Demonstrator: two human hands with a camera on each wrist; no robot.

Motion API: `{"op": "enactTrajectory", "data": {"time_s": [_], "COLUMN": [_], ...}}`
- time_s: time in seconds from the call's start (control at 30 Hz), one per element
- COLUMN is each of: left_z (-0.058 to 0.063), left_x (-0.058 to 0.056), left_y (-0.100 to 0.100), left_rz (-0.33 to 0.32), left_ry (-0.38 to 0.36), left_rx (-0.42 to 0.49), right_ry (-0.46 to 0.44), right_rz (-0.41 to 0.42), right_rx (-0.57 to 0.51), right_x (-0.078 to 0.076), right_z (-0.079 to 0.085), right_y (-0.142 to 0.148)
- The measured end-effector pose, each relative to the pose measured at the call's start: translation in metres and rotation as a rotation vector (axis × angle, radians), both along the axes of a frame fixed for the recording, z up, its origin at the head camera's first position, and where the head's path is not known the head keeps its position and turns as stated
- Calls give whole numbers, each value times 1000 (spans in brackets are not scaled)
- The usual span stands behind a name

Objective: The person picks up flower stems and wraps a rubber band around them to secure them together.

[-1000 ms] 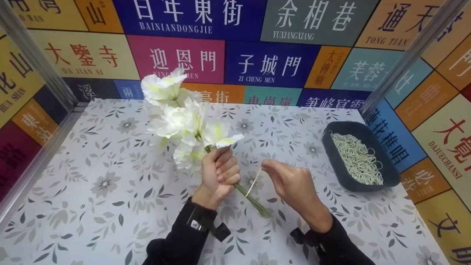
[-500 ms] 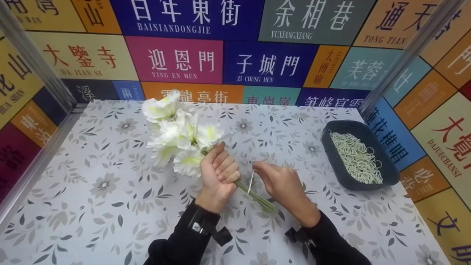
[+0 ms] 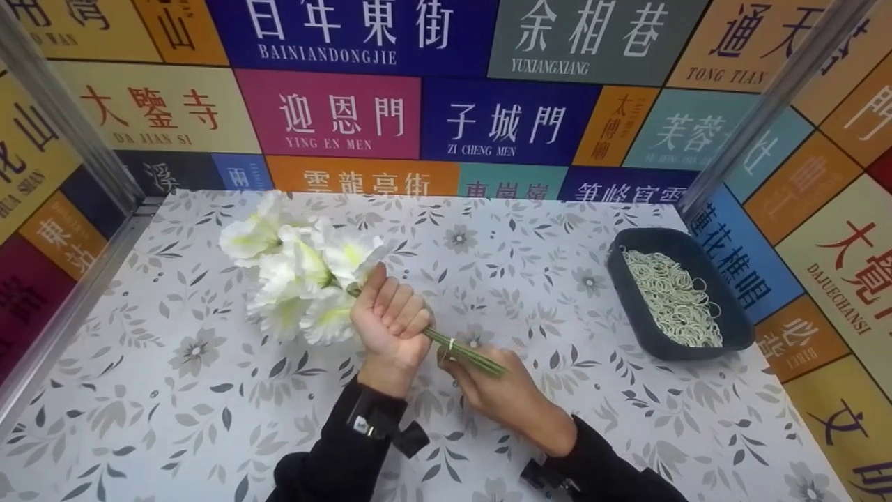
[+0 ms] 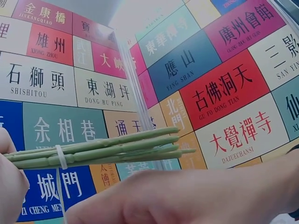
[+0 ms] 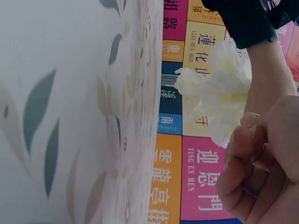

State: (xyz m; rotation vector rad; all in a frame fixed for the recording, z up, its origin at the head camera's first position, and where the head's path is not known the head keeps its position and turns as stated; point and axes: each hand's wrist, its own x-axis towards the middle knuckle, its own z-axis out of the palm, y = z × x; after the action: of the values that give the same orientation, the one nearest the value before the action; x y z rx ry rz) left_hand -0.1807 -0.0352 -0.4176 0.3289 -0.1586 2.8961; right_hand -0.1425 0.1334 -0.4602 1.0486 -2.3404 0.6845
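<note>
My left hand [image 3: 391, 328] grips a bunch of white artificial flowers [image 3: 300, 272] by the stems, the blooms pointing to the upper left. The bare green stem ends [image 3: 477, 359] stick out below the fist towards the right. A pale rubber band [image 4: 61, 157] loops round these stems, and in the left wrist view one strand runs down from them. My right hand [image 3: 505, 390] is just under the stem ends and pinches that stretched strand between thumb and finger. In the right wrist view, its fingers [image 5: 233, 179] are curled, with the blooms behind.
A dark grey bin [image 3: 739, 341] full of pale rubber bands [image 3: 672, 300] stands at the right edge of the table. A leaf-patterned cover [image 3: 188, 418] lies over the tabletop. Colourful sign panels [image 3: 334, 111] and metal posts [image 3: 766, 104] enclose the back and sides.
The right hand has moved from above the stems down below them, drawing the rubber band round them. The left hand and flowers have shifted left, with the blooms tilting lower.
</note>
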Motion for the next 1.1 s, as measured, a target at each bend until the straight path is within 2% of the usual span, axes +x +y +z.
{"op": "enactTrajectory", "data": {"time_s": [0.1, 0.27, 0.6, 0.8, 1.1], "left_z": [-1, -4, -7, -8, -6], "left_x": [-1, -3, -8, -8, -7], "left_y": [-3, -9, -15, -15, -13], "left_rz": [62, 145, 175, 178, 184], "left_ry": [-29, -89, -141, -113, -37], "left_rx": [4, 8, -10, -21, -36], "right_ry": [3, -34, -19, 18, -6], "right_rz": [1, 33, 38, 42, 77], "right_rx": [48, 53, 43, 32, -31], "right_x": [7, 17, 27, 30, 34], "right_z": [1, 5, 11, 18, 31], "right_y": [-5, -11, -14, -13, -7]}}
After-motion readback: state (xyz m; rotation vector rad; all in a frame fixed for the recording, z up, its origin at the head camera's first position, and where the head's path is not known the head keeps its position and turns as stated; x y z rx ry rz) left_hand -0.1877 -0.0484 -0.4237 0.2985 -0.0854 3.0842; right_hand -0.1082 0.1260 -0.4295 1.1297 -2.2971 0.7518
